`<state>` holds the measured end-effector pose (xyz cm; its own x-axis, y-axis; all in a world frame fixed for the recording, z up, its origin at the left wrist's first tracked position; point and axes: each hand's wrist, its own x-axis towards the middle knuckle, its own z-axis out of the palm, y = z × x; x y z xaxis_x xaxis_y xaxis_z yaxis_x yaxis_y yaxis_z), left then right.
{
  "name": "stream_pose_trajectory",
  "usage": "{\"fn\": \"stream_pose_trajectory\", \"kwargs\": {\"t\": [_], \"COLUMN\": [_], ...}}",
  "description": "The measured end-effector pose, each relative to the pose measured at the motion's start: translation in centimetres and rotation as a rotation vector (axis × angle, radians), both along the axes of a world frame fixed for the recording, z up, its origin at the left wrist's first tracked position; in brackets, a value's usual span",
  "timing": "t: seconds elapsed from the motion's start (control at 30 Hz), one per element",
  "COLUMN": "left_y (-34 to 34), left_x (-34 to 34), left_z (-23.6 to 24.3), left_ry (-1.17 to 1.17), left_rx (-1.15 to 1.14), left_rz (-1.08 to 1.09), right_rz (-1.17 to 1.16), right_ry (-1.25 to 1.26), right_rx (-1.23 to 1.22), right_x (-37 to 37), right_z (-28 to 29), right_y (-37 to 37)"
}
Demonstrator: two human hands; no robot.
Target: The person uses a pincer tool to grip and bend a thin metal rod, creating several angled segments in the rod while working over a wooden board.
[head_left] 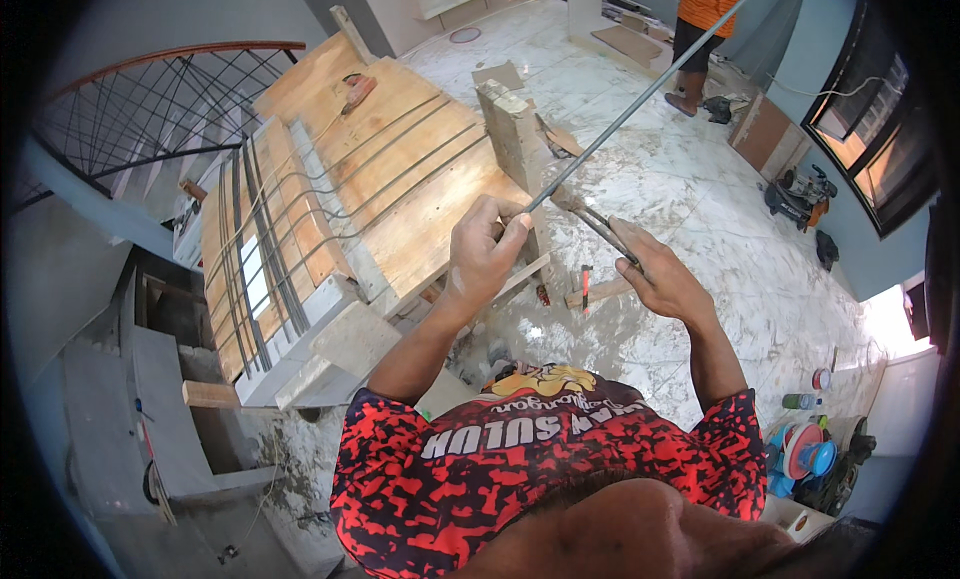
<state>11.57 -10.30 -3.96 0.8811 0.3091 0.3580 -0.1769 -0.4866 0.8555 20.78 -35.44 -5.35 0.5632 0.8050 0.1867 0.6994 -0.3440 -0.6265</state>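
My left hand (485, 249) is closed on a long grey metal rod (640, 91), which slants up to the upper right. In my right hand (650, 274) is a pair of long-handled metal pliers or cutters (606, 229), their head just below the rod near my left hand; whether it touches the rod I cannot tell. Beside my left hand is a plywood formwork (420, 239) with grey bars (390, 129) laid across it in lines, some crossing at its left part. A pinkish tool (357, 94) lies on the upper board.
A person in orange (700, 19) stands at back right. A wooden post (510, 129) rises beside the formwork. An orange-handled tool (586, 284) and offcut (610, 291) lie on the marble floor. A machine (795, 194) sits below the window. A stair railing (170, 69) curves at left.
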Motion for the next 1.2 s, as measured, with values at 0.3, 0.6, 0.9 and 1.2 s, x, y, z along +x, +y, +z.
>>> {"fn": "stream_pose_trajectory", "kwargs": {"t": [0.3, 0.6, 0.9, 1.2], "left_y": [-2.3, -2.0, -2.0, -2.9], "left_x": [0.8, 0.9, 0.0, -1.5], "left_z": [-0.2, -2.5, -2.6, -1.2], "left_ry": [-0.032, -0.076, 0.016, -0.001], "left_rx": [0.007, -0.179, -0.318, -0.593], "left_rz": [-0.028, -0.069, -0.084, -0.088], "right_rz": [-0.013, -0.143, -0.149, -0.201], "right_ry": [-0.023, -0.059, 0.051, 0.202], "right_rx": [-0.028, -0.018, 0.239, 0.21], "right_x": [-0.1, -1.9, -3.3, -4.9], "right_z": [0.2, -1.5, -3.6, -1.6], "right_y": [-1.4, 0.1, 2.4, 3.8]}}
